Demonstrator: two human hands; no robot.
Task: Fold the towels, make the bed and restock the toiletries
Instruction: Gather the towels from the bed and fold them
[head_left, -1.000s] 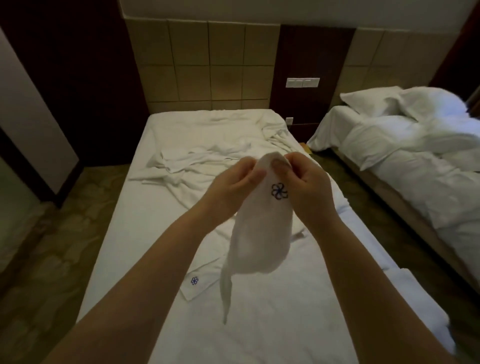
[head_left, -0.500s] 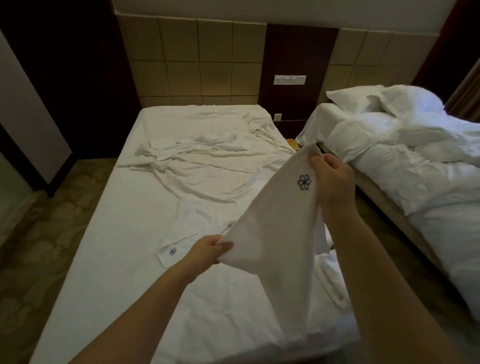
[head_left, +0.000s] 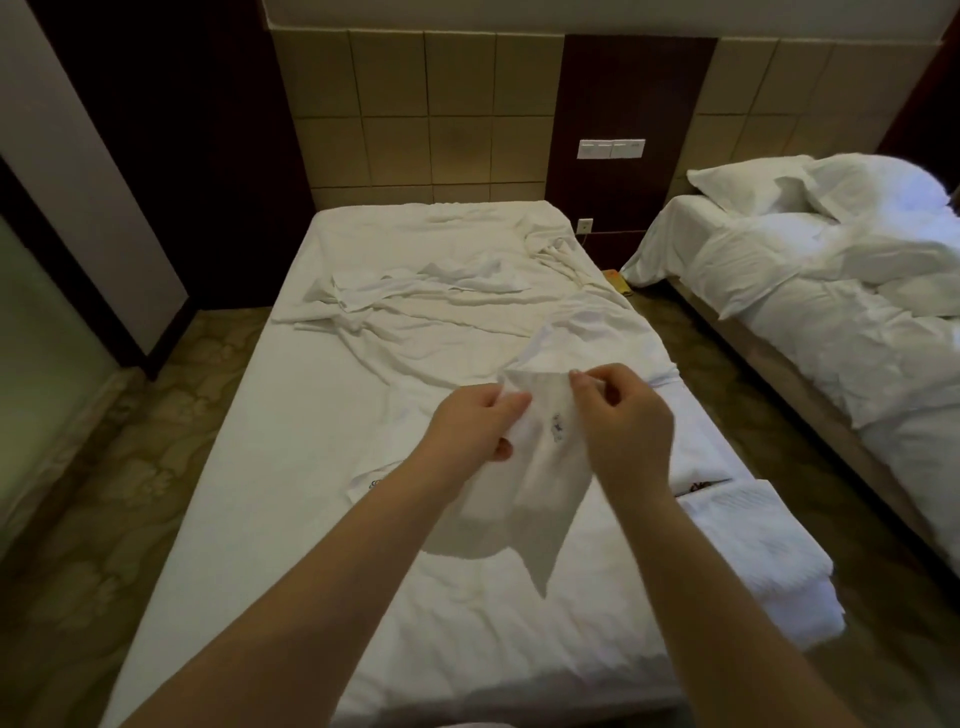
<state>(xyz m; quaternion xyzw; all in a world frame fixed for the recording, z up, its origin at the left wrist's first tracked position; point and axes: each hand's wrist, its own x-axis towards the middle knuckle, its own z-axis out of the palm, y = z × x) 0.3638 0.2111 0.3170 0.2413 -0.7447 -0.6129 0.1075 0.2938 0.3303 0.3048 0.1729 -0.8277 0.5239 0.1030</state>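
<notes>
- White towel (head_left: 540, 483), head view: held in the air over the middle of the left bed (head_left: 291, 467), its top edge bunched and the rest hanging to a point.
- Left hand (head_left: 470, 423): thumb and fingers pinch the towel's upper left edge.
- Right hand (head_left: 626, 415): fingertips pinch the upper right edge. The hands are near each other but apart.
- Judged done: a folded stack (head_left: 748, 540) lies at the near right edge of this bed.
- Judged in progress: the held towel hangs loose, and no fold shows in it yet.
- Judged left to do:
  - a flat cloth (head_left: 374, 480) lies on the bed just left of the hands;
  - the sheet (head_left: 426, 291) is crumpled at the far end;
  - the right bed (head_left: 831, 322) is rumpled.
- Toiletries: none in view.
</notes>
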